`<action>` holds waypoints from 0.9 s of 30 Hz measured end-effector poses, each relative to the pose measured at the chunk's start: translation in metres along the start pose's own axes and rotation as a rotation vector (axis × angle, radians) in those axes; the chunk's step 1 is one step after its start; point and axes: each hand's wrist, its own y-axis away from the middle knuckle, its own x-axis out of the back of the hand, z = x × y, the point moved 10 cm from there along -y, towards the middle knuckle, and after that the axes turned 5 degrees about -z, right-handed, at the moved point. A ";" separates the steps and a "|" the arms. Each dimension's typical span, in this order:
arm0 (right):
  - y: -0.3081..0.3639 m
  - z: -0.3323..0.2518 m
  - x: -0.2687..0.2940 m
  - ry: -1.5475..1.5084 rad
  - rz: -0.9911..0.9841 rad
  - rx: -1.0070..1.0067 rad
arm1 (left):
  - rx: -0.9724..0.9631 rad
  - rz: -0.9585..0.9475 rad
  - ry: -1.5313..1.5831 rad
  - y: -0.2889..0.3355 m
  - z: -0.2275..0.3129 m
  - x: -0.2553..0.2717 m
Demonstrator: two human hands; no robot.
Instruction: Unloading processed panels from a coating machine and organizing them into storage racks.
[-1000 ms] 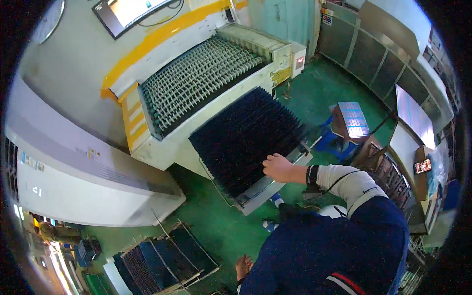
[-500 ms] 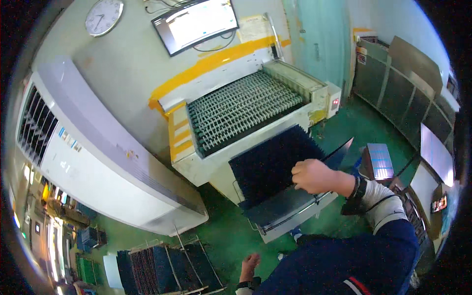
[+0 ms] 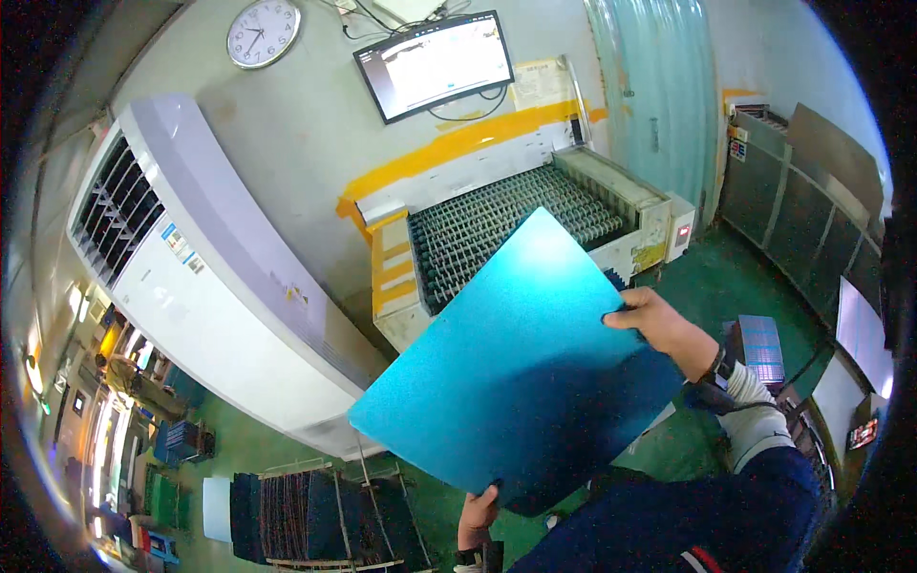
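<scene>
A large flat rectangular panel [image 3: 506,372], glossy blue-teal, is held tilted in front of me. Its far right edge is pinched by my right hand [image 3: 659,329], thumb lying on the upper face. My left hand [image 3: 480,516] grips the near edge, low in the view, also with the thumb on top. Behind the panel's far corner stands a roller conveyor machine [image 3: 506,215] with rows of small wheels. The panel covers most of the rack of dark panels that stood below the machine.
At lower left a rack [image 3: 315,516] holds several dark panels on edge. A tall white air conditioner [image 3: 220,286] stands at left. A monitor [image 3: 435,67] and a clock [image 3: 263,33] hang on the wall. A stack of panels [image 3: 761,349] sits at right.
A panel has come up off the dark stack in my right hand. My left hand, free before, now grips its near edge. The view has shifted, so the room appears farther right.
</scene>
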 end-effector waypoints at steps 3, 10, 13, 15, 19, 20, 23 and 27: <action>-0.019 0.026 0.007 -0.023 0.018 -0.053 | 0.133 0.262 0.047 0.019 0.021 -0.038; -0.115 0.087 0.033 -0.001 -0.110 -0.122 | -0.105 0.292 0.099 0.012 0.035 -0.034; -0.130 0.074 0.043 -0.120 -0.115 -0.181 | -0.169 0.323 0.164 0.016 0.031 -0.016; -0.138 0.065 0.086 -0.149 -0.108 -0.119 | -0.174 0.352 0.134 0.012 0.025 -0.014; -0.170 0.077 0.182 -0.134 -0.090 0.065 | -0.257 0.570 0.099 0.027 0.022 0.009; -0.180 0.079 0.194 -0.208 -0.068 0.093 | -0.225 0.624 0.003 0.035 0.030 -0.008; -0.213 0.094 0.211 -0.290 -0.046 0.130 | -0.011 0.854 -0.159 0.070 0.040 -0.033; -0.283 0.136 0.202 -0.210 -0.040 0.115 | -0.213 0.856 0.113 0.078 0.027 -0.025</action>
